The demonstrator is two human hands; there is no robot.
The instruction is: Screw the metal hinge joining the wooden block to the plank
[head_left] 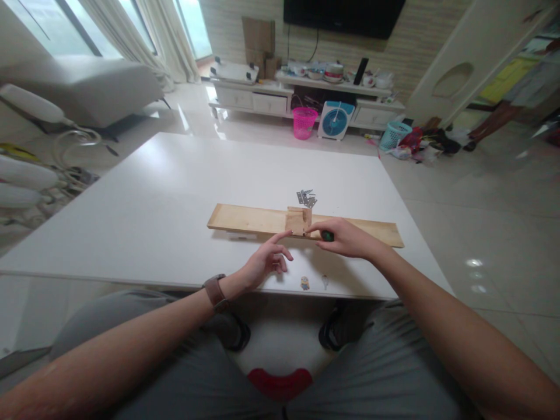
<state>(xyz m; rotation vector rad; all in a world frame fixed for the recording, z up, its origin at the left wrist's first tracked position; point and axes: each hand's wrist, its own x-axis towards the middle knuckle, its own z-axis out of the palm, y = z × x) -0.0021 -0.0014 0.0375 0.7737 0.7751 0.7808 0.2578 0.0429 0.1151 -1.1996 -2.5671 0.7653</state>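
A long wooden plank [245,219] lies across the white table [175,186]. On its middle stands a small wooden block [297,220]. My left hand [266,262] has its index finger stretched to the block's lower left corner, the other fingers curled. My right hand [345,238] is closed around a green-handled tool [327,235], probably a screwdriver, its tip at the block's right side. A small pile of metal hinges [306,198] lies just behind the plank.
Two small items, a sticker-like figure [305,283] and a small metal piece [325,281], lie near the table's front edge. Beyond the table are a pink basket [304,122], a blue fan [335,120], a TV stand and a grey sofa [87,87].
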